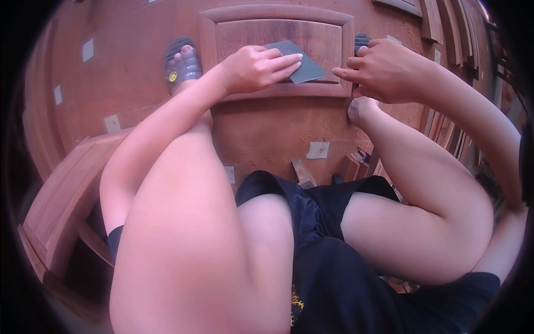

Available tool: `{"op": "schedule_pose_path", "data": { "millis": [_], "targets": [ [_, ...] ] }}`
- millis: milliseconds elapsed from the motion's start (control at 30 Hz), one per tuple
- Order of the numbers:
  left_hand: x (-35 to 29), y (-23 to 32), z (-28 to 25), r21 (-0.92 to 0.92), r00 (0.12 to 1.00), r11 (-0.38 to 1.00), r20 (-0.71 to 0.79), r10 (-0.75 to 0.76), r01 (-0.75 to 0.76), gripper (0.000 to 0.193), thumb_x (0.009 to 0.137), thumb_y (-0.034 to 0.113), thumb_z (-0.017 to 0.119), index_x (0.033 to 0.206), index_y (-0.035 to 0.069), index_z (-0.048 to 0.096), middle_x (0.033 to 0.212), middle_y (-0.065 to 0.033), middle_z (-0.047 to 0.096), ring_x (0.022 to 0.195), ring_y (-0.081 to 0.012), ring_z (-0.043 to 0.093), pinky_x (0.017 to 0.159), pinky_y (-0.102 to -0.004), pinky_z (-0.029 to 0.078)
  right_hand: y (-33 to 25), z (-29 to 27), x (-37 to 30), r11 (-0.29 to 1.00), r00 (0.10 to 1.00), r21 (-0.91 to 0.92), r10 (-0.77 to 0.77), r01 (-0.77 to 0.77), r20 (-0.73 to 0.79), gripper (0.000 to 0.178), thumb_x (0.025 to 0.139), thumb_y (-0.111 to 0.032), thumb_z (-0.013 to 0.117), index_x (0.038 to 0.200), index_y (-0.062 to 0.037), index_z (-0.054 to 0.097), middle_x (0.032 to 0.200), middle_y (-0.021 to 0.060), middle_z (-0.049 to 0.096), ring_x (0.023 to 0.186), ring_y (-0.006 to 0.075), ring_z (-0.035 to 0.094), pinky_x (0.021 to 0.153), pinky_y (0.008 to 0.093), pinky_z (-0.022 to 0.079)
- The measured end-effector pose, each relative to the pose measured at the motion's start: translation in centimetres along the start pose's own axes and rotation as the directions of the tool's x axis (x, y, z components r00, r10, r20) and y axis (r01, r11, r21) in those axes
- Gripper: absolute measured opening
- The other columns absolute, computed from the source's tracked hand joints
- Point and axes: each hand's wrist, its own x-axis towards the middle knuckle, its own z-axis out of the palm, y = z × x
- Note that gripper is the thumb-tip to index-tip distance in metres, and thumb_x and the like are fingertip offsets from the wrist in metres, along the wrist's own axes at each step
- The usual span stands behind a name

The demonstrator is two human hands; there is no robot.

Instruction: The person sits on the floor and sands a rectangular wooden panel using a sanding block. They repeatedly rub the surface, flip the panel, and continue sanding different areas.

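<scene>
A reddish-brown wooden panel (239, 34) with a raised frame lies in front of me between my feet. My left hand (253, 69) presses a dark grey-green sheet of sandpaper (307, 71) against its face, fingers lying across the sheet. Part of the sheet is hidden under that hand. At the panel's right edge is my right hand (384, 69), its fingers apart and one stretched over the frame. Nothing shows in its grasp. Whether the fingertips touch the wood I cannot tell.
My sandalled left foot (183, 64) is beside the panel's left edge. Another curved wooden panel (72, 183) leans at the left. Wooden strips (448, 28) are stacked at the far right. Wood offcuts (356, 166) lie near my shorts. Pale square patches (317, 150) dot the reddish floor.
</scene>
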Motion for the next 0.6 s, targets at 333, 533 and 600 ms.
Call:
{"op": "schedule_pose_path", "data": {
  "millis": [333,533,600],
  "targets": [
    [1.6,-0.2,2.0,-0.004,0.992,0.997,0.097,-0.080,0.081,0.056,0.078,0.016,0.065,0.133,0.019,0.056,0.119,-0.0076,0.065,0.085,-0.0184,0.067,0.063,-0.0268,0.057,1.5,-0.3,-2.8,0.755,0.894,0.481,0.403,-0.445,0.194,0.036,0.096,-0.037,0.053,0.106,-0.0042,0.065,0.096,0.0169,0.068,0.096,0.0340,0.065,0.084,0.0462,0.051],
    [1.8,0.7,2.2,-0.005,0.980,0.997,0.184,-0.072,0.074,0.053,0.079,0.016,0.063,0.130,0.024,0.057,0.122,-0.0072,0.063,0.100,-0.0232,0.066,0.069,-0.0295,0.058,3.6,4.5,-1.2,0.449,0.873,0.804,0.458,-0.390,0.168,0.052,0.093,-0.045,0.056,0.119,-0.0002,0.060,0.108,0.0181,0.066,0.100,0.0304,0.065,0.087,0.0416,0.051],
    [2.4,0.9,2.6,-0.010,0.980,0.998,0.193,-0.056,0.059,0.049,0.079,0.018,0.063,0.128,0.023,0.059,0.122,-0.0072,0.063,0.107,-0.0248,0.064,0.073,-0.0311,0.058,4.4,8.5,2.3,0.347,0.838,0.876,0.535,-0.336,0.110,0.061,0.091,-0.049,0.058,0.121,0.0035,0.057,0.113,0.0179,0.065,0.100,0.0269,0.065,0.084,0.0392,0.053]
  ]
}}
